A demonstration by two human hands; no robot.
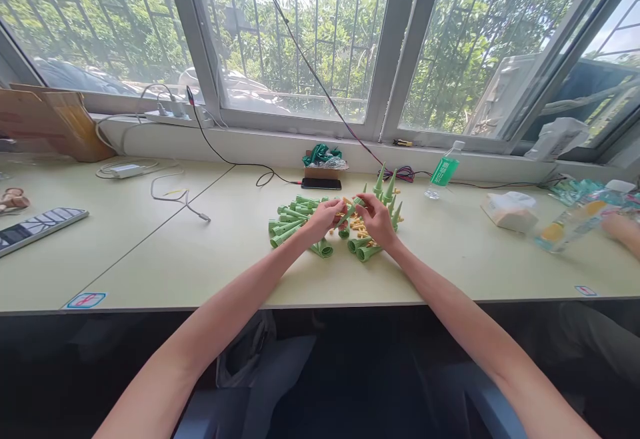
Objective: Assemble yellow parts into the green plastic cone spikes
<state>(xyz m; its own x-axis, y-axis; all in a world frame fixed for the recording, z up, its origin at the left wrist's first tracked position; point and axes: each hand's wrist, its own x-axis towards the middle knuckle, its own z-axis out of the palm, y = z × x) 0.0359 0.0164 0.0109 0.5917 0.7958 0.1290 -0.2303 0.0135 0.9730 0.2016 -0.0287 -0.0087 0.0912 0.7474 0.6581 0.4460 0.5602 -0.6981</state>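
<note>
Two bare hands meet over the middle of the table (450, 259), with a green cone (350, 211) between them. Your right hand (376, 219) is closed on this cone, fingertips against its upper end. Your left hand (329, 217) has its fingers drawn in beside it; the view is too small to tell whether they grip the cone or a yellow piece, so you cannot be sure of their hold.

Under and just beside your right hand lie many small yellow pieces (358, 226). Several upright cones (389, 188) stand behind that hand, while two lying cones (369, 253) turn their open ends toward you. On your left, a pile of green cones (286, 233) lies loosely fanned, partly hidden by your forearm. Behind the pile, a black phone (321, 184) rests in front of a small cardboard box (326, 173), and a green-labelled bottle (443, 172) stands farther right.
</note>
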